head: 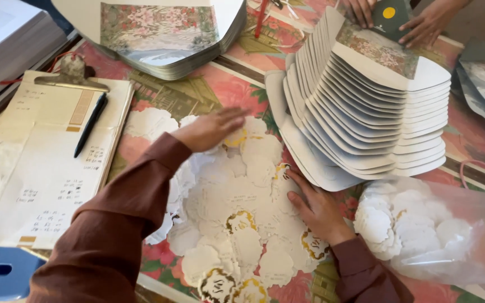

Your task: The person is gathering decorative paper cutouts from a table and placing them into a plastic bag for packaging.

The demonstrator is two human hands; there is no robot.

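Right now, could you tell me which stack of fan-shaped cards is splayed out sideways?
The right stack of cards, beside the right hand; the top stack lies flat.

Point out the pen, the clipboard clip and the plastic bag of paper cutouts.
pen (90, 125), head view, middle of the black barrel.
clipboard clip (72, 78), head view, metal clamp plate.
plastic bag (467, 247), head view, clear wall right of the cutouts.
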